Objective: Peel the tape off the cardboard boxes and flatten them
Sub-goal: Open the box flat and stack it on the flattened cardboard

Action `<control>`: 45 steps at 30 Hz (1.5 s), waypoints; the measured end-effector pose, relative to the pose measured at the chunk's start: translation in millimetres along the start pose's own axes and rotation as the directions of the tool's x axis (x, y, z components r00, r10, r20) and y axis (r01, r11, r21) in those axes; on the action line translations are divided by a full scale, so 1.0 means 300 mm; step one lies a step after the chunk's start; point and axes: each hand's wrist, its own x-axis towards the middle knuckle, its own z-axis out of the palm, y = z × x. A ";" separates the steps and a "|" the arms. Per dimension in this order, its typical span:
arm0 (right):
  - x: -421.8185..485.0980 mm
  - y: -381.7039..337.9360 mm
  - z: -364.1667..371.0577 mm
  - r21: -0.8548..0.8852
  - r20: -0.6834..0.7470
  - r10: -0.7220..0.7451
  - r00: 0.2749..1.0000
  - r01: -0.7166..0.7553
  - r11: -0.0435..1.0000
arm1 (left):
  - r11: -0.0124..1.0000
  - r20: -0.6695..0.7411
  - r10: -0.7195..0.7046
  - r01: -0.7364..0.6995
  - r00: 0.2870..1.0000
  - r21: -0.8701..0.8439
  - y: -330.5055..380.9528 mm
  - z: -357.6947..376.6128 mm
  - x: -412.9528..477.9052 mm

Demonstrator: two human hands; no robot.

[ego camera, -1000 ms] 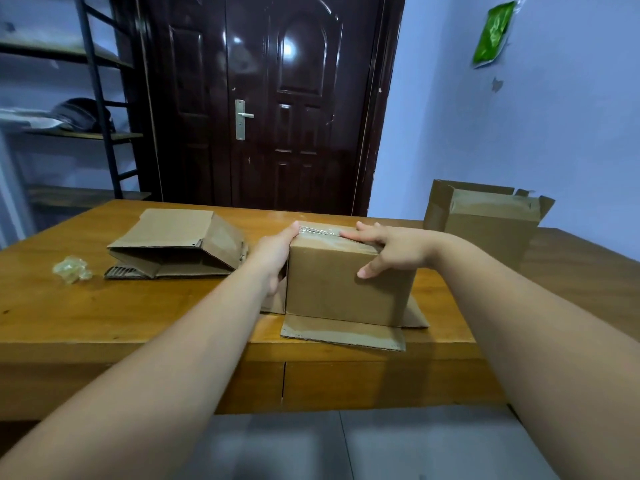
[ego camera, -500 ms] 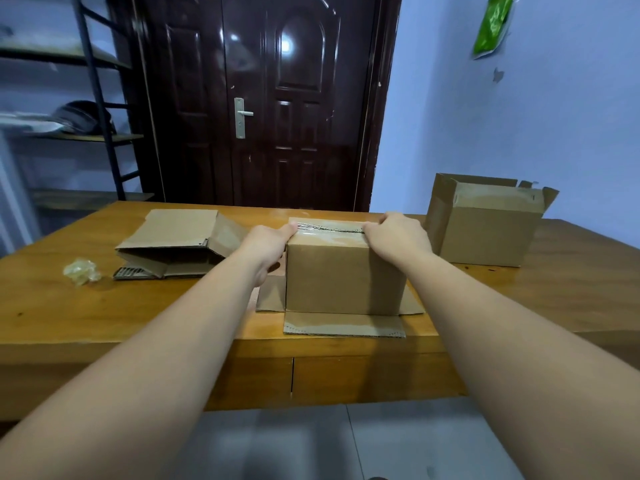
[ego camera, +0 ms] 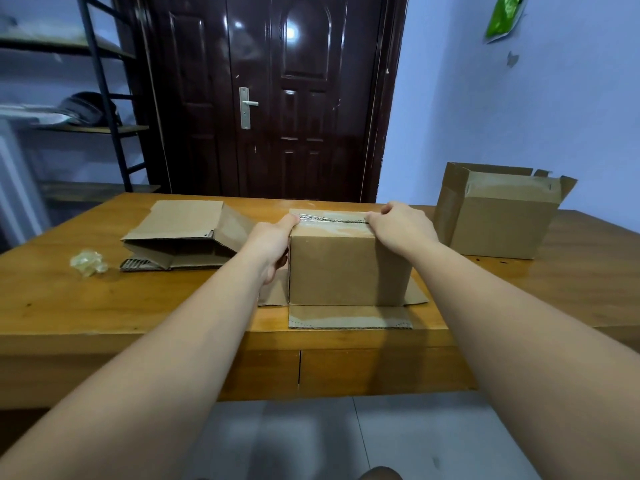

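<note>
The middle box (ego camera: 349, 268) stands near the front edge of the counter (ego camera: 138, 299). Its lower flaps are splayed flat around its base, and I have it between both arms.

My left grip (ego camera: 268, 244) clasps the upper left corner of the middle box, thumb lying along the top edge and the other fingers curled down the left wall. My right grip (ego camera: 401, 226) is closed narrow over the right end of the top, fingers curled at the end of the seam. A strip of tape (ego camera: 332, 220) runs along that seam from one grip to the other. Whether my right fingers already have its end pinched, I cannot tell.

Left of the middle box lies a collapsed box (ego camera: 180, 233), folded down though not pressed quite flat. Further left sits a crumpled tape wad (ego camera: 88, 262). I take that as one box all but finished.

Right of the middle box an open box (ego camera: 498, 220) stands upright with its flaps raised. Glossy tape shows along its rim, and its walls are not folded at all.

By my reckoning about a third of the job is done. The top seam of the middle box is still taped, so that strip has to come off before the walls can fold. After that the open box needs its tape stripped and its sides pushed down.
</note>
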 end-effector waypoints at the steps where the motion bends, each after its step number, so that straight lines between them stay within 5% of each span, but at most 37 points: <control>1: 0.000 0.002 0.000 0.004 0.001 0.002 1.000 -0.002 1.000 | 1.000 0.020 0.009 -0.009 1.000 -0.011 -0.006 0.000 -0.006; 5: -0.001 0.002 -0.004 0.013 0.014 0.002 1.000 -0.003 1.000 | 0.993 0.078 0.013 -0.004 0.997 -0.119 -0.047 -0.017 -0.022; 9: -0.010 -0.009 -0.010 -0.016 0.037 -0.026 0.999 0.027 1.000 | 0.998 0.063 0.047 -0.044 0.997 -0.054 -0.059 -0.027 -0.030; 14: -0.021 -0.072 -0.008 -0.251 0.022 -0.148 0.989 0.149 0.957 | 0.982 -0.153 0.160 -0.141 0.975 0.129 -0.053 -0.005 -0.035; 18: -0.019 -0.085 -0.010 -0.196 0.044 -0.121 0.992 0.127 0.972 | 0.909 -0.290 0.323 -0.210 0.901 0.361 -0.040 0.011 -0.057; 21: -0.030 -0.103 -0.014 -0.083 0.044 -0.094 0.995 0.098 0.992 | 0.870 -0.283 0.391 -0.252 0.876 0.423 -0.037 0.018 -0.071; 34: -0.063 -0.129 0.026 -0.154 0.086 -0.127 0.988 0.139 0.978 | 0.750 -0.143 0.467 -0.305 0.873 0.586 0.000 -0.037 -0.054; 41: -0.056 -0.121 0.028 -0.180 0.097 -0.126 0.987 0.142 0.973 | 0.890 -0.176 0.331 -0.245 0.927 0.384 0.132 -0.081 -0.025; 45: -0.050 -0.117 0.035 -0.168 0.097 -0.119 0.988 0.134 0.977 | 0.872 -0.164 0.361 -0.270 0.918 0.408 0.181 -0.036 -0.023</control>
